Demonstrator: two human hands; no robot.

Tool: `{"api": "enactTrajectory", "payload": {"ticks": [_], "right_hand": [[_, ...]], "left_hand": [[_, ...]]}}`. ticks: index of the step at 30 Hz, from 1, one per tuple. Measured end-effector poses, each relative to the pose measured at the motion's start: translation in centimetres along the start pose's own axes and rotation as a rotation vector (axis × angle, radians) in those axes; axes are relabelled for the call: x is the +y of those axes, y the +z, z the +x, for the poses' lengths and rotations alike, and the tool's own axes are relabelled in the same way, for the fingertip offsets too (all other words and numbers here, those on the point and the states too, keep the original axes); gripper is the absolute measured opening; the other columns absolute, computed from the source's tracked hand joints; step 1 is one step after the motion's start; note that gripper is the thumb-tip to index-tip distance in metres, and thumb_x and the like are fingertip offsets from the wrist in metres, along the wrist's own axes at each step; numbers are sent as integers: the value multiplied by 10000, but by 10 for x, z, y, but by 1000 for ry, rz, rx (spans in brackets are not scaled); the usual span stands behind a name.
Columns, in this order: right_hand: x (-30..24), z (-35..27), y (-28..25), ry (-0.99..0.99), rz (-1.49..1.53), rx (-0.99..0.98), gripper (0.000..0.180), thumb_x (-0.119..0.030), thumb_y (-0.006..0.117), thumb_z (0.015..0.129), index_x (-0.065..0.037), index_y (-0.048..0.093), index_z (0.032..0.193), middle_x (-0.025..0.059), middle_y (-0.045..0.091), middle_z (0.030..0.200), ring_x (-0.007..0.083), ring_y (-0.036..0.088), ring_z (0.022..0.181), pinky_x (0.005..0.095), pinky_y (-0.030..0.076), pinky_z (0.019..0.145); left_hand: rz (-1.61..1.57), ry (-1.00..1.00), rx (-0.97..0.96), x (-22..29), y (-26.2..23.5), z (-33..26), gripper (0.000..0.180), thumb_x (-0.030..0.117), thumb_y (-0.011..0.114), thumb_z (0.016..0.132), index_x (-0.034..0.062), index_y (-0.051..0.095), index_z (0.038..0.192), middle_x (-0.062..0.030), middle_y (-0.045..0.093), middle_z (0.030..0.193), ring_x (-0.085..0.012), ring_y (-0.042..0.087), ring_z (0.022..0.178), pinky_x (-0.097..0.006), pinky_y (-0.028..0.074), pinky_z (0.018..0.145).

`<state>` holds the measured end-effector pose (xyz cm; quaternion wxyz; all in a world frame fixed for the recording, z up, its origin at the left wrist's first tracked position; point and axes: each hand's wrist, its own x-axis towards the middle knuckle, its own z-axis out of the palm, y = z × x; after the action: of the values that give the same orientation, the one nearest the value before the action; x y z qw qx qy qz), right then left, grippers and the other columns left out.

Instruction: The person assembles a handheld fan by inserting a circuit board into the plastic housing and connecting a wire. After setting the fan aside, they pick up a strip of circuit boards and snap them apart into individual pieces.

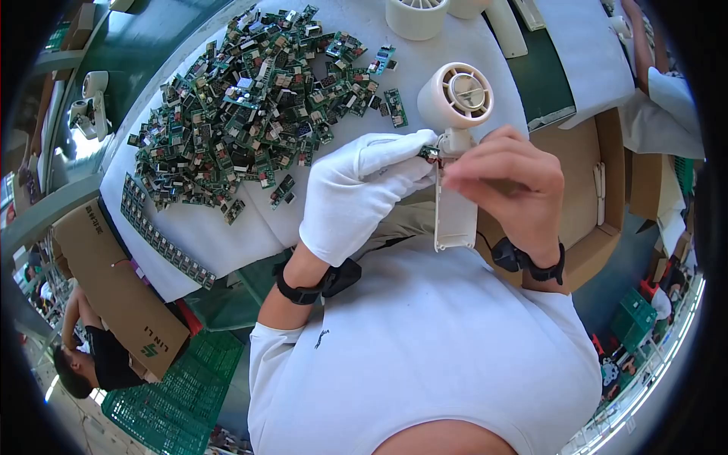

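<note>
In a white glove, my left hand (364, 189) pinches a small green circuit board (430, 152) between thumb and fingers. The board is beside the neck of a white handheld fan (442, 114), whose round grille faces up. Below the neck, the fan's open handle shell (455, 216) shows its pale inside and runs toward my body. My bare right hand (516, 182) is curled over the top of that shell, close to the board. Its thumb and fingertips are closed together and slightly blurred; whatever is between them is hidden.
A big heap of circuit boards (250, 98) covers the table's left part, with a strip of joined boards (163, 231) at its edge. Another fan head (417, 17) stands at the back. An open cardboard box (580, 182) is at right. Co-workers (98, 341) sit nearby.
</note>
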<state>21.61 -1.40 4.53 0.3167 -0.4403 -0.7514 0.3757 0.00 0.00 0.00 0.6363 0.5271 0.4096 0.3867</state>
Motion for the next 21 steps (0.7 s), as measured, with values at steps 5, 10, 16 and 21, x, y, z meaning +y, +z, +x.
{"api": "enactTrajectory", "payload": {"ticks": [5, 10, 16, 21], "right_hand": [[-7, 0, 24, 243, 25, 289, 241, 81, 769, 783, -57, 771, 981, 78, 734, 953, 198, 688, 893, 271, 551, 783], [-14, 1, 25, 419, 203, 305, 197, 72, 766, 795, -8, 757, 974, 78, 726, 914, 126, 687, 848, 237, 539, 741], [-18, -4, 21, 404, 125, 218, 187, 54, 755, 821, 9, 736, 1001, 75, 731, 935, 133, 704, 900, 239, 555, 777], [-16, -6, 32, 412, 219, 349, 252, 41, 752, 833, 18, 690, 1076, 93, 741, 944, 134, 711, 895, 245, 559, 792]], "left_hand": [[66, 57, 68, -2, 4, -5, 339, -48, 717, 862, 60, 724, 1184, -92, 701, 1116, -151, 679, 933, -268, 578, 827], [180, 139, 116, -8, 6, -6, 363, -18, 759, 826, 103, 740, 1167, -80, 731, 1023, -152, 692, 858, -266, 558, 771], [187, 87, 62, -3, 4, -9, 347, -69, 709, 863, 41, 716, 1192, -86, 690, 1108, -142, 669, 945, -266, 585, 832], [180, 143, 110, -5, 5, -11, 356, -19, 757, 829, 99, 742, 1164, -77, 735, 1026, -145, 689, 863, -268, 558, 777]]}}
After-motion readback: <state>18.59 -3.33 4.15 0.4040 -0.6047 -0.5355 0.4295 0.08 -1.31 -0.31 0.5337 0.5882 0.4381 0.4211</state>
